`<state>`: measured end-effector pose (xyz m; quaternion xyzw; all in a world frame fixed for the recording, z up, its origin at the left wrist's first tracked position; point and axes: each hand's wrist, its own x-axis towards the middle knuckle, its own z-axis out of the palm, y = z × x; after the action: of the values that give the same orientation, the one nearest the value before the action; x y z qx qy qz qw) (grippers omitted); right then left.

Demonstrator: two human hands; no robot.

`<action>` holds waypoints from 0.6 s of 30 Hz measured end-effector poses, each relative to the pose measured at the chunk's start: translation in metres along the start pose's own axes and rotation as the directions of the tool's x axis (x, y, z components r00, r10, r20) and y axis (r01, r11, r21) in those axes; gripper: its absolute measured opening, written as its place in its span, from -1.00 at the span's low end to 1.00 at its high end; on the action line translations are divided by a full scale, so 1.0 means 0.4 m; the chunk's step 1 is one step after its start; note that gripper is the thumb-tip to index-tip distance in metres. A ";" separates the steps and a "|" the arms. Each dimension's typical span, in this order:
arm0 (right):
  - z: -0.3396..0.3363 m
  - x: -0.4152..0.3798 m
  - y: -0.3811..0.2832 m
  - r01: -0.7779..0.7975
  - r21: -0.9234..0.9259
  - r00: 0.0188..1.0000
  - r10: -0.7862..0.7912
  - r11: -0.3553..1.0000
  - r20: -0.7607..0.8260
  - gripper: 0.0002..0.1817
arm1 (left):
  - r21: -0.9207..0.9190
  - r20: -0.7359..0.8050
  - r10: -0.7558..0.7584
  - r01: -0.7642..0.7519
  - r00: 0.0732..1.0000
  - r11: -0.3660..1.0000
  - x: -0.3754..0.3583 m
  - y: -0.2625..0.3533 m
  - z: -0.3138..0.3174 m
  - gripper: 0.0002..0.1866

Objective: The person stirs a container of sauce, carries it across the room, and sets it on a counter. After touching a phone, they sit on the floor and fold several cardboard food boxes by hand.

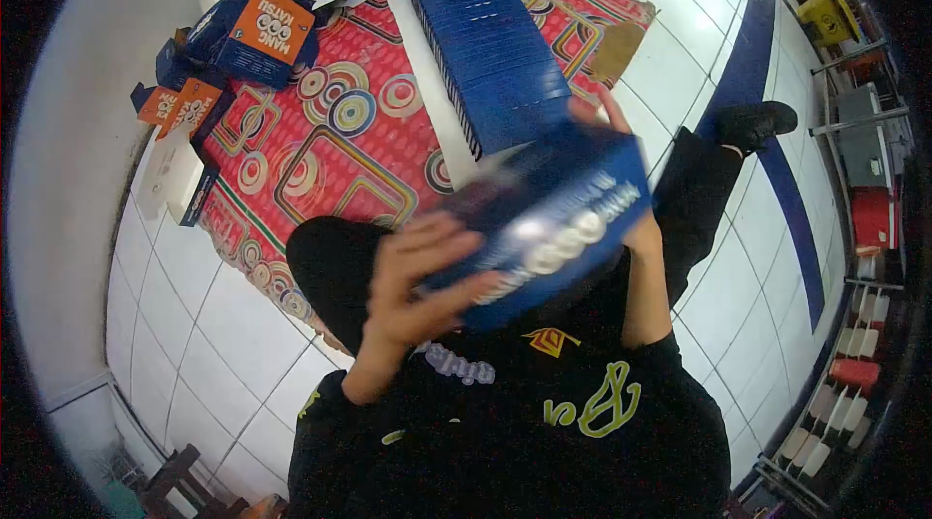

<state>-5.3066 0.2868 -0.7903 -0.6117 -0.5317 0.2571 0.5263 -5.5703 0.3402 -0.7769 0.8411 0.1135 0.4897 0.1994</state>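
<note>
A dark blue cardboard box (553, 228) with white lettering is held tilted above my lap, smeared by motion. My left hand (422, 276) grips its left end, with the fingers on top and the thumb along the lettered side. Around the right end is my right hand (626, 218), its fingers partly hidden behind the box. Just beyond the box, a long row of flat blue cartons (485, 43) stands packed together on the patterned red mat (349, 169). A white strip (422, 72) runs along the left side of that row.
Several blue-and-orange boxes (267, 29) lie heaped at the back left by the white wall (87, 131). An open box (184, 184) sits at the mat's left edge. My outstretched leg ends in a black shoe (757, 126) on the tiles. Shelving (854, 325) lines the right side.
</note>
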 end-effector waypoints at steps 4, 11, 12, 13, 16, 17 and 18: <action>-0.040 -0.051 0.071 -0.250 0.044 0.945 0.254 0.967 -0.204 -0.60 | -0.421 0.266 -0.150 0.255 0.952 0.870 -0.022 -0.040 0.113 -0.38; -0.018 -0.091 0.379 -0.255 -0.383 0.949 0.154 0.888 -0.274 -0.83 | 0.098 0.280 -0.360 0.347 0.890 0.933 -0.084 -0.351 0.284 -0.48; -0.007 -0.082 0.390 -0.232 -0.450 0.962 0.134 0.862 -0.238 -0.84 | 0.095 0.274 -0.354 0.341 0.894 0.935 -0.091 -0.363 0.298 -0.48; -0.004 -0.072 0.402 -0.229 -0.453 0.962 0.129 0.862 -0.240 -0.84 | 0.115 0.256 -0.352 0.333 0.900 0.936 -0.104 -0.370 0.312 -0.48; 0.003 -0.065 0.446 -0.186 -0.551 0.976 0.087 0.814 -0.201 -0.87 | 0.138 0.214 -0.362 0.339 0.907 0.931 -0.130 -0.381 0.343 -0.48; 0.002 -0.056 0.461 -0.230 -0.554 0.964 0.111 0.800 -0.240 -0.88 | 0.126 0.206 -0.365 0.345 0.908 0.930 -0.132 -0.382 0.347 -0.47; -0.003 -0.048 0.487 -0.272 -0.555 0.951 0.134 0.786 -0.277 -0.87 | 0.116 0.196 -0.370 0.353 0.908 0.928 -0.135 -0.385 0.351 -0.46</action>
<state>-5.2374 0.2920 -0.9732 -0.8228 -0.4530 0.0654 0.3368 -5.4745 0.4255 -0.9496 0.8605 0.2640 0.3461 0.2648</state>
